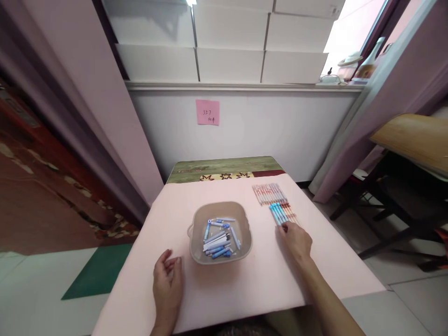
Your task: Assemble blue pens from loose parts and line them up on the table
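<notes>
A beige plastic basin holds several loose blue and white pens near the table's middle. My left hand rests on the table left of the basin, fingers loosely curled and apart from the thumb, with nothing in it. To the right of the basin, my right hand has its fingertips pinched on the near end of a blue pen in a short row. Brown-and-cream pens lie right beside that row, partly covered by the hand. Beyond them is a neat row of clear pens with reddish marks.
A pink cloth covers most of the table, leaving a green patterned strip at the far end. Behind stands a white wall with a pink note. A wooden-topped desk is at the right.
</notes>
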A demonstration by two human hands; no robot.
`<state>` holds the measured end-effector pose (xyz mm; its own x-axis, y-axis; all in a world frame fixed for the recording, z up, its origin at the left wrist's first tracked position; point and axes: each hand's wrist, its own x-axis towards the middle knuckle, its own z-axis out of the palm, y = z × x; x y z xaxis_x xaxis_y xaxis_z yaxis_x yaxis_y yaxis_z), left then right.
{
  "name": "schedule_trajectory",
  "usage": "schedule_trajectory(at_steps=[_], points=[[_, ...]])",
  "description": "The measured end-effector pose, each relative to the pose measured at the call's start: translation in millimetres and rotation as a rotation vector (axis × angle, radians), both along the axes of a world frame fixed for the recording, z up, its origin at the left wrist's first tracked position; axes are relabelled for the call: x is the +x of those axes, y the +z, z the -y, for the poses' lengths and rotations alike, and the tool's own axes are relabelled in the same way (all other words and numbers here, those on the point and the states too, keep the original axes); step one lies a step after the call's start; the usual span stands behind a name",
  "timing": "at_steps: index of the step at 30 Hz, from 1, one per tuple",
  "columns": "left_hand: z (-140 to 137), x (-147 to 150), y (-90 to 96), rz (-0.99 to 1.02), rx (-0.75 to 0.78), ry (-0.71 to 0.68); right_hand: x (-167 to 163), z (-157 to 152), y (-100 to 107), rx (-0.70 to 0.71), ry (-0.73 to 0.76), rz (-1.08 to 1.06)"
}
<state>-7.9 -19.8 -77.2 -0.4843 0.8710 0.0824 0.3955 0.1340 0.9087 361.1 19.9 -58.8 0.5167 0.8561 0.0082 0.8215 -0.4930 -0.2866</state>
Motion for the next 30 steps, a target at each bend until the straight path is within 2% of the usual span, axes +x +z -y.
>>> schedule_trajectory(at_steps=[6, 12, 18, 24, 26, 30], points=[[-1.2, -4.5, -5.6, -0.089, 0.006, -0.019, -0.6, -11.8, -4.9, 0.002, 0.006, 0.048], [-0.5, -4.0, -4.3, -0.114, 0.015, -0.024, 0.7, -11.5, -5.7, 0.115, -0.009, 0.045], [-1.9, -4.9, -5.9, -0.116, 0.038, -0.03, 29.3, 19.6, -2.7, 0.321, -0.159, -0.041], [-3.2, -2.2, -5.4, -0.158, 0.043, -0.013, 37.9, 55.5, -24.2, 0.416, -0.109, -0.305], [-3.8, -1.2, -5.1, -0.177, 0.042, -0.006, 31.4, 58.8, -26.3, 0.39, -0.063, -0.312], [-5.1, -0.1, -6.3, -0.205, 0.06, 0.006, 14.5, 50.3, -17.3, 0.153, 0.069, -0.025]])
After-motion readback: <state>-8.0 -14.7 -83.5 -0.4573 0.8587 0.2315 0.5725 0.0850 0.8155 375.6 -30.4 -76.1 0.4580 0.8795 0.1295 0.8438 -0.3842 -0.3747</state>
